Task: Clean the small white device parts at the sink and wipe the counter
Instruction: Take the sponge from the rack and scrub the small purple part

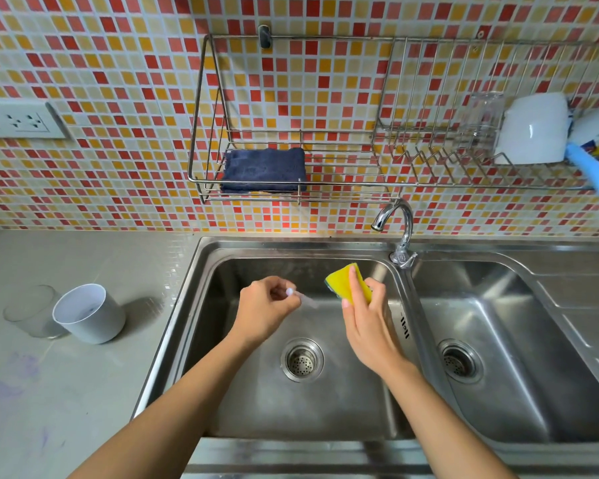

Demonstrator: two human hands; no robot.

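Note:
Over the left sink basin (242, 402), my left hand (263, 311) pinches a small thin white and clear device part (300, 296) between its fingertips. The part points right, toward the sponge. My right hand (367, 321) grips a yellow sponge (348, 281) with a green underside, held upright a short way from the part. Both hands hover above the basin, apart from each other. A white cup (89, 314) and a clear glass (32, 311) stand on the grey counter (66, 392) left of the sink.
The chrome tap (400, 223) stands between the two basins, no water visible. A wall rack (325, 188) holds a folded dark blue cloth (264, 169), a glass, a white bowl and bottles. Faint purple stains (11, 382) mark the counter. A socket (21, 121) is on the left wall.

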